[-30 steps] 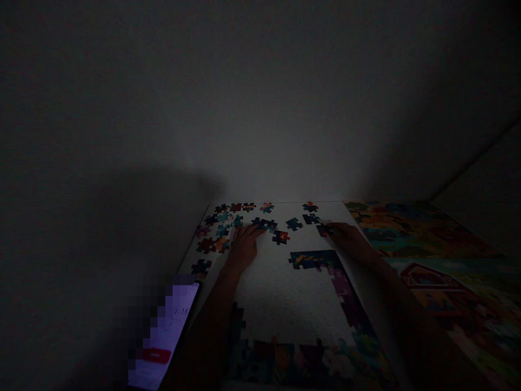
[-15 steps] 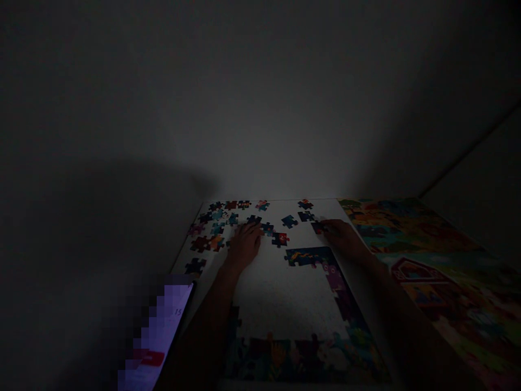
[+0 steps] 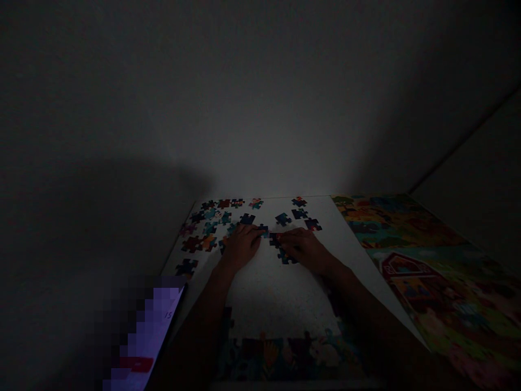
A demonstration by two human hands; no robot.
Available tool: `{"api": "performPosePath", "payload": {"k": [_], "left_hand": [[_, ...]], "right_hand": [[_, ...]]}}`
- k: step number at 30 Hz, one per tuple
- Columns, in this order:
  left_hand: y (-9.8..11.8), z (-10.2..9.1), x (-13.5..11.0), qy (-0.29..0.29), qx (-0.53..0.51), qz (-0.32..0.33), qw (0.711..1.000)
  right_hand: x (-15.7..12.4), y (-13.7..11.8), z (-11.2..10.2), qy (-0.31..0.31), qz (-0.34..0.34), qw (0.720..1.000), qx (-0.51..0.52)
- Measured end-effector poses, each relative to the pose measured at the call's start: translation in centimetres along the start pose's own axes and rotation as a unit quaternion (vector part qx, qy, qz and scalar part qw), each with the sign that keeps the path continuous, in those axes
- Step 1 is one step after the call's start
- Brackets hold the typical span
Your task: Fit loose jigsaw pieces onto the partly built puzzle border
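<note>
My left hand rests low over the white surface, its fingertips closed at a small blue puzzle piece. Just to the right, my right hand pinches the edge of a dark puzzle piece with red on it; its fingers cover part of the piece. The two pieces lie side by side, and I cannot tell whether they interlock. Below the right fingers shows the end of a joined dark-blue strip. Joined puzzle pieces form a bottom border nearer to me, and my right forearm hides much of the right side.
Several loose pieces are scattered at the left; others, such as a dark piece, lie behind my right hand. A lit phone-like screen is at lower left. Colourful farm pictures lie at right, with a pale wall behind.
My right hand has left the dark piece at the right and moved left and nearer onto the red-marked piece. My left hand's fingers have shifted right to the blue piece. The view has shifted slightly.
</note>
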State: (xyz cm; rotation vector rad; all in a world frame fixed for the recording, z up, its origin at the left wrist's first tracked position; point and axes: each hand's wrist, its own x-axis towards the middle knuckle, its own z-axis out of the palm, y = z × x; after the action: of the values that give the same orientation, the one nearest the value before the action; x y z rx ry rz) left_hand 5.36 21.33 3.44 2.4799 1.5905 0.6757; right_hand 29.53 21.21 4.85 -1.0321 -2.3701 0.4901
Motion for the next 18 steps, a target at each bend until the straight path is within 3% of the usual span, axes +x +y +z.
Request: {"api": "performPosePath", "payload": {"k": [10, 18], "left_hand": [[-0.4, 0.3, 0.0, 0.002, -0.004, -0.016, 1.0], [-0.4, 0.1, 0.1, 0.022, -0.003, -0.027, 0.999]], "right_hand": [[-0.7, 1.3, 0.2, 0.022, 0.088, 0.99, -0.105], [-0.2, 0.8, 0.4, -0.014, 0.027, 0.999, -0.043]]}}
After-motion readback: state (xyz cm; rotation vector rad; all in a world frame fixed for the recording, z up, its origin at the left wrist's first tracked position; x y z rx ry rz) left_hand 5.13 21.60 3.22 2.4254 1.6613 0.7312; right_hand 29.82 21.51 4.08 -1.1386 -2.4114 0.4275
